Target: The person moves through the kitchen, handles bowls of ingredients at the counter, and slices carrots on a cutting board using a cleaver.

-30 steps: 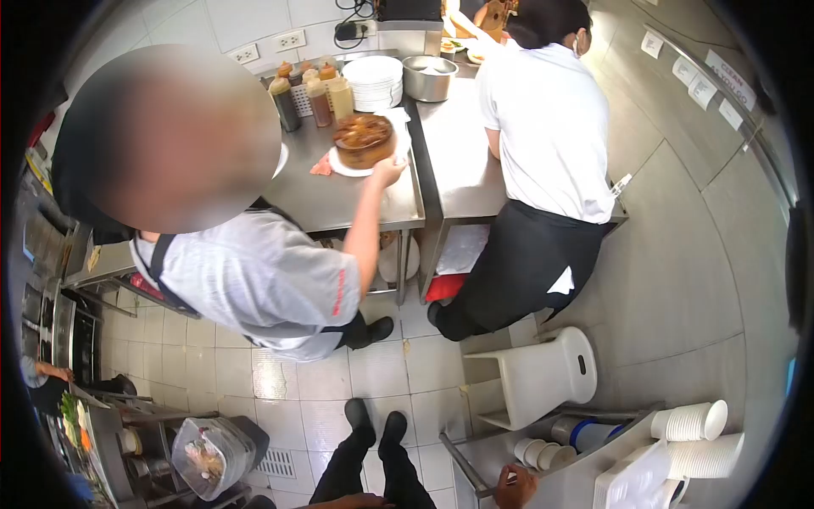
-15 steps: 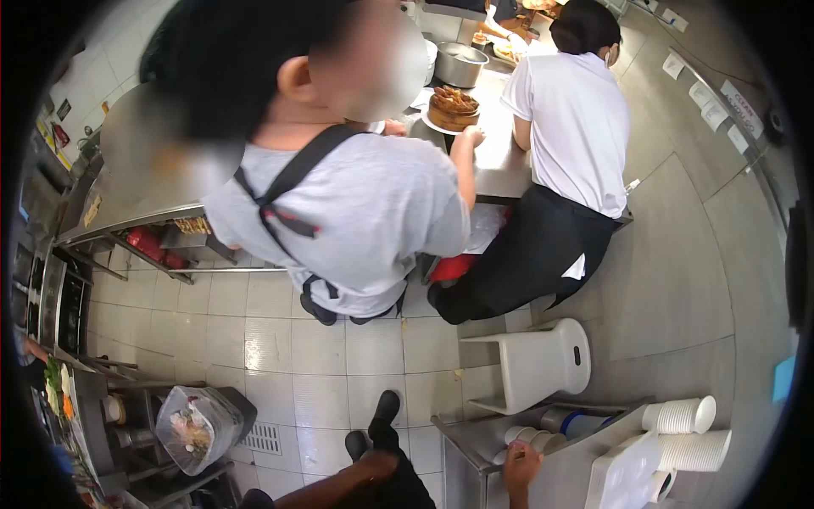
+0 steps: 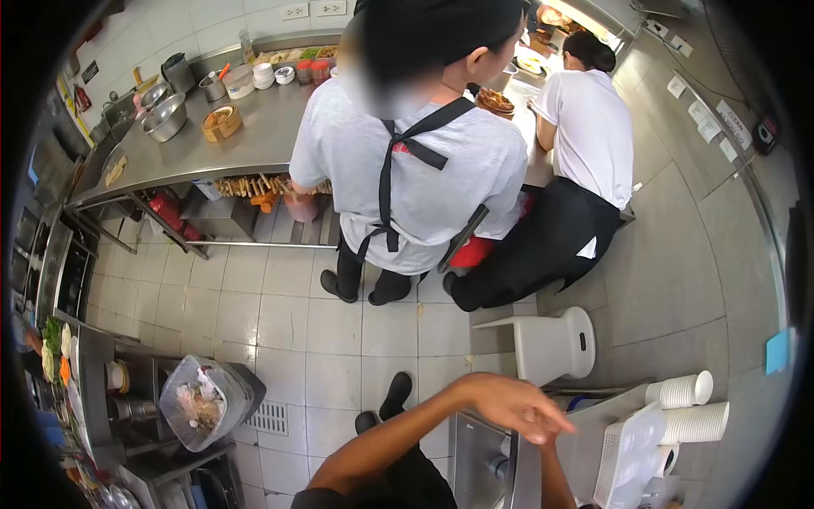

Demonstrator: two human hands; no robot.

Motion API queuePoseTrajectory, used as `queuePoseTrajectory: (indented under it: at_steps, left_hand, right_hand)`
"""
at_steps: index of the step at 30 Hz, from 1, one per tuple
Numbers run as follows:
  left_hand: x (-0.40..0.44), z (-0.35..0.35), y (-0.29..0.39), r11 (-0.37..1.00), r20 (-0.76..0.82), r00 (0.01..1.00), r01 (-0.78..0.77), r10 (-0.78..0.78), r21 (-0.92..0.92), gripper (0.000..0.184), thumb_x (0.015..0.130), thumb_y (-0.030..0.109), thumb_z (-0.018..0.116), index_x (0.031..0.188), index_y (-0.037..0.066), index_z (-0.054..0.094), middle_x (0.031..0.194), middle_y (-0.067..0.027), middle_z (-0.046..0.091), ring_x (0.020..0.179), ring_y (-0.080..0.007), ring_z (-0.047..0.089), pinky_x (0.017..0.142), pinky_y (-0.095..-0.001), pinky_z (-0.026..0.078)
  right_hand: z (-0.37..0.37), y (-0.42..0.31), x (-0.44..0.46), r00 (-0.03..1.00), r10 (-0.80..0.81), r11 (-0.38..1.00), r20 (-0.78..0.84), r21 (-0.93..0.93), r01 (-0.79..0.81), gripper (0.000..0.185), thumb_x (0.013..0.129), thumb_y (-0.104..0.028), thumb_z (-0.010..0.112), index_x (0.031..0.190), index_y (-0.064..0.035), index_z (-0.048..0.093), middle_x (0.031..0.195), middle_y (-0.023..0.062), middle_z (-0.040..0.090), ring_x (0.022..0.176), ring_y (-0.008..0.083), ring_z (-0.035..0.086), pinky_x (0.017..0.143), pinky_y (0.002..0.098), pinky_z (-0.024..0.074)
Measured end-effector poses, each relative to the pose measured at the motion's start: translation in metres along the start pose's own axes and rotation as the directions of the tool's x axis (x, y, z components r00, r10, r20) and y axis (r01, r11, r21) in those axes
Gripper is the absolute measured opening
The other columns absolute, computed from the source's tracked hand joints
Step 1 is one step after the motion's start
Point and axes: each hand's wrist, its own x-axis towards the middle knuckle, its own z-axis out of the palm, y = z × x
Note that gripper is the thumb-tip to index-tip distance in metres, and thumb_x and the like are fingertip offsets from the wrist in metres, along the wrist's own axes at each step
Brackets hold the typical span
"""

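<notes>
My left hand [image 3: 515,409] reaches across to the right, above a steel counter. Its fingers are stretched out and I see nothing held in them. My right hand [image 3: 547,443] is mostly hidden beneath the left one, so its fingers do not show. Below both hands is the open top of a steel cabinet [image 3: 527,475]. To the right of my hands on the counter lies a white plastic basket [image 3: 612,458] with clear plastic lids or containers in it. Stacks of white paper cups [image 3: 674,392] lie on their sides beyond it.
A white stool [image 3: 555,349] stands ahead of the counter. One person in a grey shirt [image 3: 424,170] and another in a white shirt [image 3: 585,119] stand at the far steel table [image 3: 186,161]. A lined waste bin [image 3: 199,407] is at the left.
My left arm has swung to the right, bringing its hand over my right hand. The person in grey has shifted right, uncovering bowls and a bamboo steamer on the far table.
</notes>
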Motion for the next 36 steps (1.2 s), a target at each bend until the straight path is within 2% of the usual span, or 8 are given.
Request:
queuePoseTrajectory:
  at_steps: [5,7,14,25,28,30,32,36]
  left_hand:
    - [-0.127,0.061,-0.109,0.926,-0.32,0.878,0.377,-0.356,0.005,0.045,0.093,0.038,0.065,0.133,0.018,0.06,0.112,-0.0143,0.069,0.102,-0.0264,0.066,0.088,-0.0357,0.051]
    - [-0.159,0.096,-0.123,0.734,-0.168,0.72,0.679,-0.674,-0.035,0.046,0.092,0.046,0.064,0.128,0.018,0.064,0.127,-0.0076,0.065,0.113,-0.0252,0.063,0.095,-0.0364,0.049]
    - [-0.223,0.207,-0.184,0.622,-0.013,0.622,0.783,-0.783,-0.009,0.039,0.093,0.042,0.062,0.12,0.014,0.069,0.118,-0.0053,0.07,0.11,-0.0239,0.065,0.095,-0.0337,0.048]
    - [-0.228,0.179,-0.233,0.483,-0.16,0.51,0.857,-0.845,0.18,0.041,0.085,0.047,0.061,0.091,0.009,0.076,0.096,-0.013,0.073,0.093,-0.0307,0.07,0.08,-0.0418,0.055]
    - [-0.204,0.188,-0.19,0.255,-0.442,0.358,0.927,-0.822,0.276,0.04,0.087,0.042,0.057,0.082,0.006,0.074,0.082,-0.0166,0.071,0.081,-0.0318,0.07,0.071,-0.0437,0.055]
    - [-0.199,0.224,-0.191,0.295,-0.738,0.149,0.953,-0.658,-0.071,0.034,0.087,0.035,0.058,0.081,0.006,0.074,0.079,-0.0193,0.07,0.076,-0.0319,0.068,0.066,-0.0444,0.053]
    - [-0.209,0.244,-0.174,0.37,-0.81,-0.1,0.852,-0.578,-0.37,0.038,0.09,0.036,0.053,0.081,0.006,0.074,0.079,-0.0184,0.07,0.076,-0.0305,0.067,0.067,-0.0435,0.052]
    - [-0.247,0.278,-0.142,0.483,-0.776,-0.341,0.63,-0.531,-0.608,0.047,0.096,0.039,0.044,0.081,0.006,0.074,0.077,-0.0165,0.069,0.076,-0.0278,0.065,0.069,-0.0417,0.051]
  right_hand:
    - [-0.014,-0.016,0.004,0.996,-0.045,0.994,-0.074,-0.099,0.037,0.006,0.083,-0.012,0.068,0.079,-0.0079,0.068,0.064,0.0068,0.067,0.057,0.0194,0.066,0.065,0.0332,0.0506]
    - [-0.012,-0.016,0.004,0.997,0.058,0.998,-0.045,-0.011,-0.059,0.008,0.081,-0.019,0.07,0.079,-0.0111,0.068,0.066,0.0074,0.067,0.061,0.0265,0.062,0.074,0.0368,0.042]
    - [-0.011,-0.016,0.007,0.994,0.098,0.994,-0.04,-0.035,-0.1,0.009,0.081,-0.019,0.071,0.078,-0.0116,0.067,0.065,0.0055,0.065,0.063,0.0262,0.062,0.072,0.0378,0.0414]
    - [-0.023,-0.027,0.006,0.999,-0.017,1.0,-0.028,-0.016,0.016,0.012,0.084,-0.016,0.066,0.075,-0.0079,0.064,0.062,0.0069,0.06,0.056,0.0225,0.055,0.057,0.0362,0.0405]
    - [-0.002,0.019,0.004,0.993,-0.107,0.953,0.052,0.291,0.088,0.014,0.088,-0.012,0.06,0.08,-0.0002,0.061,0.06,0.0098,0.05,0.054,0.0194,0.044,0.054,0.0366,0.0382]
    - [0.007,0.036,0.016,0.963,-0.252,0.966,0.097,-0.038,0.257,0.016,0.092,-0.011,0.055,0.092,-0.0009,0.067,0.076,0.0124,0.065,0.069,0.0267,0.061,0.064,0.0388,0.0492]
    - [0.075,-0.047,0.055,0.832,-0.508,0.861,0.223,0.132,0.491,0.017,0.092,-0.013,0.055,0.093,-0.0016,0.067,0.076,0.0117,0.065,0.069,0.0262,0.061,0.063,0.0387,0.0493]
    - [0.221,-0.283,0.045,0.228,-0.894,0.424,0.386,0.565,0.708,0.018,0.092,-0.017,0.055,0.094,-0.003,0.066,0.078,0.0102,0.064,0.069,0.025,0.061,0.063,0.0384,0.0495]
